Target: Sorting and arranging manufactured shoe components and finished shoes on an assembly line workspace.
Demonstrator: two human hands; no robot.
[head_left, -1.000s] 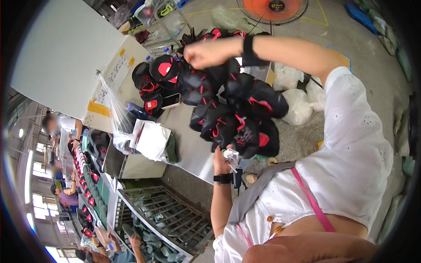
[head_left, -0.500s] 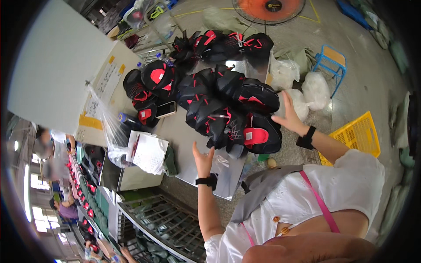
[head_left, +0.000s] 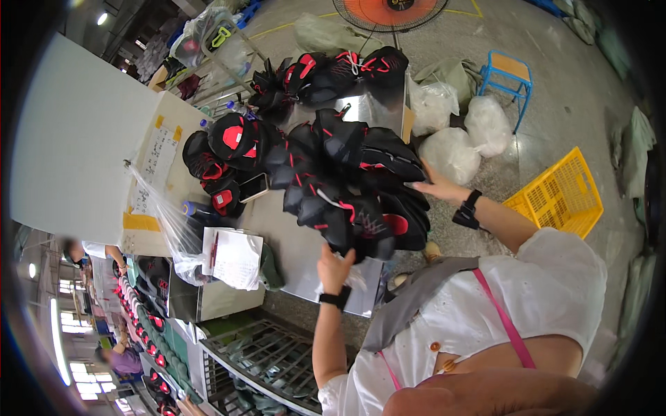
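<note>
A heap of black and red shoe uppers (head_left: 340, 180) covers a metal table (head_left: 291, 243). My left hand (head_left: 335, 267), with a black wristband, reaches up to the near edge of the heap and touches a black piece there. My right hand (head_left: 433, 187), with a black watch on its wrist, lies against the heap's right side with its fingers spread. A second cluster of black and red uppers (head_left: 326, 69) sits at the far end of the table.
A phone (head_left: 253, 187) and a white paper pad (head_left: 236, 258) lie on the table's left part, near a clear plastic bag (head_left: 170, 229). A yellow crate (head_left: 562, 194), a blue stool (head_left: 510, 73), filled white bags (head_left: 454, 149) and an orange fan (head_left: 392, 10) stand on the floor. Other workers sit far left.
My right arm has come down from over the far heap to the right side of the near heap. My left hand has risen to the heap's near edge.
</note>
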